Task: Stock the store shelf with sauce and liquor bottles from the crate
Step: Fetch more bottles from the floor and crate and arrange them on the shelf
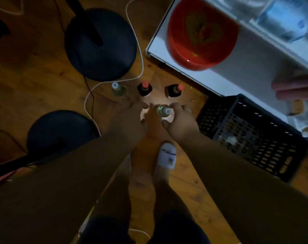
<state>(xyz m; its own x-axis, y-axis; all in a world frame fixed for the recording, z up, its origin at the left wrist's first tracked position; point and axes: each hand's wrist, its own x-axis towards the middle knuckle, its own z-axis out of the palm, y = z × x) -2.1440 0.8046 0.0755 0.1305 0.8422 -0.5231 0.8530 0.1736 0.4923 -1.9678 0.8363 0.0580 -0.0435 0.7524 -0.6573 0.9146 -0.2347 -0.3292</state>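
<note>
Four bottles stand on the wooden floor. A greenish bottle with a white cap [117, 88] is at the left, and two dark bottles with red caps [145, 88] [175, 89] stand beside it. Nearer to me is a white-capped bottle [164, 111] between my hands. My right hand [180, 120] curls its fingers and thumb round this bottle. My left hand [130, 120] reaches in from the left with its fingers loosely extended next to the bottle. The black plastic crate [251, 138] sits on the floor to the right. The white shelf [220, 81] lies beyond it.
A red bowl [202, 34] sits on the white shelf, with blurred clear containers at the top right. Two round black stand bases [100, 44] [59, 131] and a white cable [140, 57] lie to the left. My slippered foot [167, 155] is below the hands.
</note>
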